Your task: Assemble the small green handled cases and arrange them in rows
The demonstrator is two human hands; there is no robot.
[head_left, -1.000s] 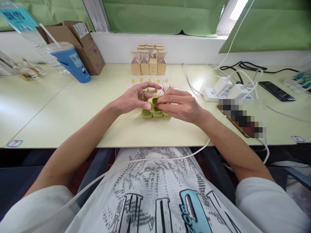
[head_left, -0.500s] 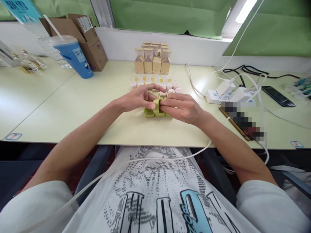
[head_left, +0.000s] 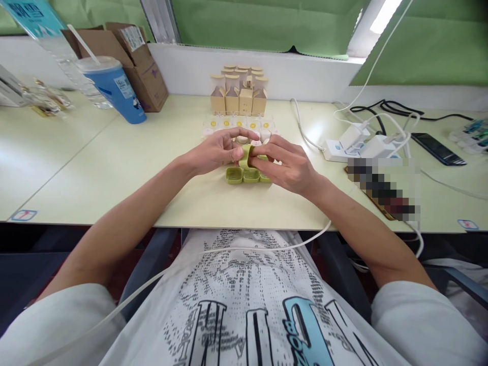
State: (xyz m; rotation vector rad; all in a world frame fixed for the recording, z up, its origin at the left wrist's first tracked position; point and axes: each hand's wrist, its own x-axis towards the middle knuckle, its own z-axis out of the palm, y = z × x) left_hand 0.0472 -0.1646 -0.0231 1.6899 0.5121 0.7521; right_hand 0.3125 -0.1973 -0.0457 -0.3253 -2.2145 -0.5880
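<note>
A small green case [head_left: 245, 157] with rounded corners is held tilted between my hands, just above the table. My left hand [head_left: 216, 151] has its thumb pressed against the case's left side, its index finger arched above it; the other fingers are partly hidden. From the right, my right hand [head_left: 287, 165] grips the same case with fingertips at its opening. Below stands a row of like green cases [head_left: 234, 175], open side up, the right end covered by my right hand. Small whitish-pink round pieces [head_left: 265, 135] lie right behind my hands, partly hidden.
Clear packs with yellow dots [head_left: 239, 123] and open cardboard boxes [head_left: 232, 101] stand behind. At left are a blue cup [head_left: 118, 91] and a brown carton [head_left: 150, 81]; at right, a power strip [head_left: 337, 152], cables and a phone [head_left: 438, 149]. A white cable [head_left: 263, 249] crosses my lap.
The green case between my hands has risen a little and tilted, so more of the row below it shows. My left thumb has moved up along with it.
</note>
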